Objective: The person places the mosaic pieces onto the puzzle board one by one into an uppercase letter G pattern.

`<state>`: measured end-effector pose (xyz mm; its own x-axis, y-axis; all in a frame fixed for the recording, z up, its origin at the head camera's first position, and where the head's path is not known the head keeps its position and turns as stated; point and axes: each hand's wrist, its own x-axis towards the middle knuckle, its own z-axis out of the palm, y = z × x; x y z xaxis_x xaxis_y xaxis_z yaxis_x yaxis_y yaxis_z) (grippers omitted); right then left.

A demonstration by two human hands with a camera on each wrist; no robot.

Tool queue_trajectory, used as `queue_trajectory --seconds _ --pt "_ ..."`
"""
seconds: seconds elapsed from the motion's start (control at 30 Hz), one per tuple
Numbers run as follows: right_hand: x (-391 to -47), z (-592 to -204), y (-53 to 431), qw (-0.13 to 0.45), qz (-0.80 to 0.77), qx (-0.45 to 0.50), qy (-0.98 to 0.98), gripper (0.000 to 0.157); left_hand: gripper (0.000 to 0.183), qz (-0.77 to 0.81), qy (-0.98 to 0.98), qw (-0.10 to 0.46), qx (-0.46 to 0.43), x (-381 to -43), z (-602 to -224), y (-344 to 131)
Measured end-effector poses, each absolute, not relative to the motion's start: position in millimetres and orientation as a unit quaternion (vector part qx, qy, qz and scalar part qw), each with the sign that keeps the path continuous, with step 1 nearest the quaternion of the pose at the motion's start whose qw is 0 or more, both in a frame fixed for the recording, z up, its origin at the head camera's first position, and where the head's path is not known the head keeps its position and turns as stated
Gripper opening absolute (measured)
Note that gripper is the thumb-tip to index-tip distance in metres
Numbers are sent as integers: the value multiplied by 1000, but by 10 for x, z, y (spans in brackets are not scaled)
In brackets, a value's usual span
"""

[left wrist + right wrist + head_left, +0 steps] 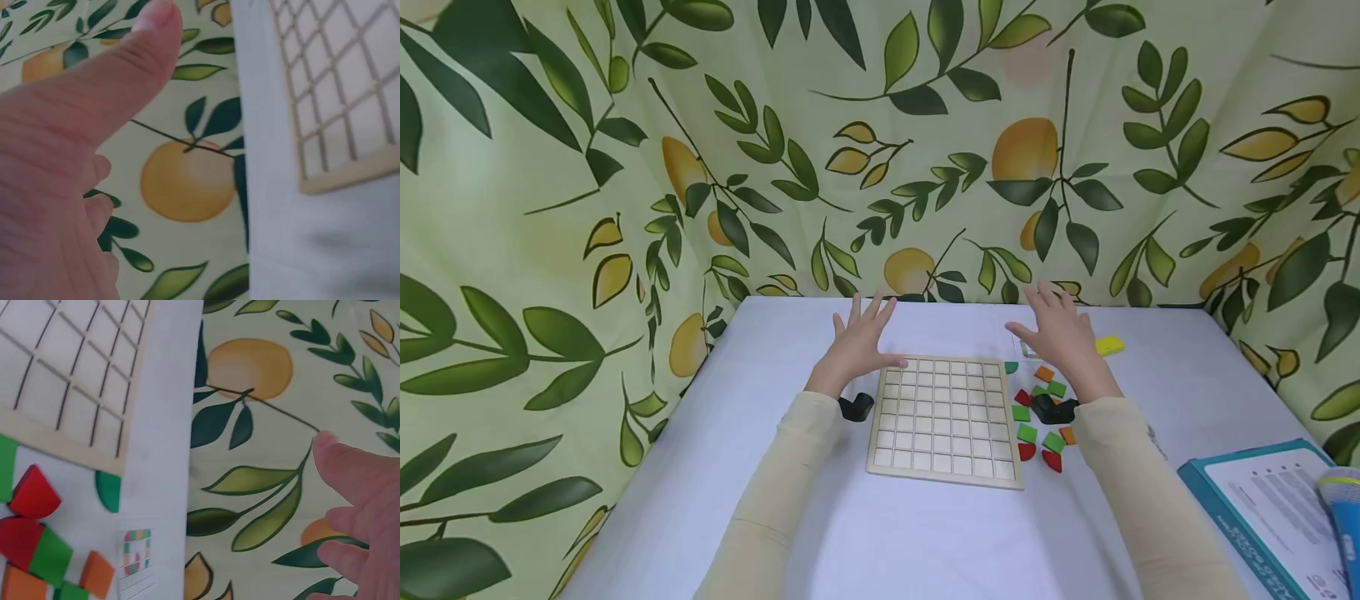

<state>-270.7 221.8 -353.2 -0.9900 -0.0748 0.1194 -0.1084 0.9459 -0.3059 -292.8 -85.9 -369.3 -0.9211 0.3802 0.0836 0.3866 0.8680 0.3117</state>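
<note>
A square wooden grid board (946, 421) with rows of shallow pale cells lies on the white table. My left hand (859, 343) is raised by the board's far left corner, fingers spread, holding nothing. On the other side, my right hand (1060, 332) hovers past the board's right edge with its fingers apart and nothing in them. Beneath that wrist lie loose coloured pieces: green squares (1027, 433), orange squares (1044, 373) and red rounded pieces (1052, 460). A dark green rounded piece (109, 490) touches the board's edge. A small printed pattern card (137, 550) lies near it.
A yellow piece (1109, 345) lies at the back right. At the right front sits a teal and white box (1262, 517), with a blue bottle-like object (1343, 517) partly cut off beside it. Leaf-patterned cloth (880, 150) hangs behind the table's far edge.
</note>
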Motion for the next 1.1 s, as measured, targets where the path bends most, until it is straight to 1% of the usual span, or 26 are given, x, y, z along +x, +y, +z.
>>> queue_trajectory --seconds 0.17,0.27,0.37,0.47,0.53,0.67,0.77,0.93,1.1 --pt "-2729 -3708 2292 37 169 41 -984 75 115 -179 -960 -23 -212 -2876 -3943 -1029" --pt "-2749 -3836 2312 17 167 47 -985 73 121 -162 -961 -47 -219 -2859 -4088 -1090" --pt "-2774 -3966 2308 -5 167 57 -984 69 125 -147 -961 -67 -224 -2836 -4181 -1123" --pt "-2807 -4069 2280 -11 166 68 -984 64 126 -151 -959 -83 -225 -2799 -4254 -1148" --pt "-2841 -4131 2260 -10 164 72 -984 61 127 -156 -956 -102 -224 -2761 -4308 -1166" --pt "-2902 -4245 2223 -26 151 70 -986 53 131 -165 -947 -161 -226 -2666 -4436 -1193" --pt "-2938 -4319 2204 -36 139 67 -987 47 132 -169 -940 -190 -227 -2614 -4511 -1195" --pt "-2974 -4402 2181 -50 120 63 -989 41 133 -156 -938 -207 -229 -2587 -4552 -1191" --pt "-3000 -4441 2166 -51 106 60 -991 38 136 -147 -936 -218 -234 -2589 -4527 -1192"
